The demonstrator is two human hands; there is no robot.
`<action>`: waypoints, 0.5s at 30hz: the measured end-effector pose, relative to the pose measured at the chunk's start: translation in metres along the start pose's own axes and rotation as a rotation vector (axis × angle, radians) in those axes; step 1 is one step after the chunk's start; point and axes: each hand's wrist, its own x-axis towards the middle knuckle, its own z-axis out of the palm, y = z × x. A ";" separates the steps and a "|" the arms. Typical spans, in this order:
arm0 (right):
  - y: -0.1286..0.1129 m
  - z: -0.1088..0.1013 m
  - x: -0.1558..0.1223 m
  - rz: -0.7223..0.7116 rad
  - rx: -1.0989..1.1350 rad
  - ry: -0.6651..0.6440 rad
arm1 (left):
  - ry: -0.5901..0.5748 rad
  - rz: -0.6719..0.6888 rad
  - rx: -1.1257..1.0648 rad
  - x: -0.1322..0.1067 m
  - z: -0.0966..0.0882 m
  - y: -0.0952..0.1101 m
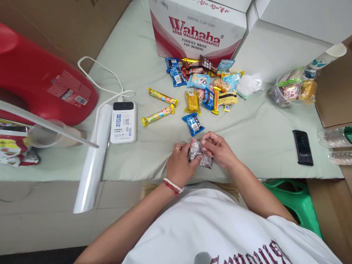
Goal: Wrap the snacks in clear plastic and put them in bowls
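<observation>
Close to the table's front edge, my left hand (181,161) is closed around a small clear-and-dark snack packet (194,148). The fingertips of my right hand (217,148) pinch the same packet at its right side. A dark, shiny piece of wrapper (207,162) hangs below my fingers; whether it belongs to the same packet I cannot tell. Just beyond my hands lies a blue snack packet (193,124). Two yellow stick-shaped snacks (158,115) lie farther left, and a pile of mixed wrapped snacks (208,83) spreads in front of the box.
A Wahaha water carton (197,30) stands behind the pile. To the left are a white power bank (124,124) with a cable, a white lamp (93,160) and a red jug (33,71). A snack-filled clear container (293,89) and a black phone (302,148) sit on the right.
</observation>
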 end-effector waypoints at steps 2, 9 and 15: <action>-0.003 0.001 0.000 0.005 0.043 -0.027 | -0.053 0.024 0.060 0.002 0.002 0.010; -0.016 0.014 -0.022 -0.227 -0.252 -0.054 | 0.069 0.031 -0.369 -0.005 0.003 0.024; 0.005 0.047 -0.034 -0.660 -1.018 0.080 | 0.050 -0.262 -1.071 -0.001 0.006 0.016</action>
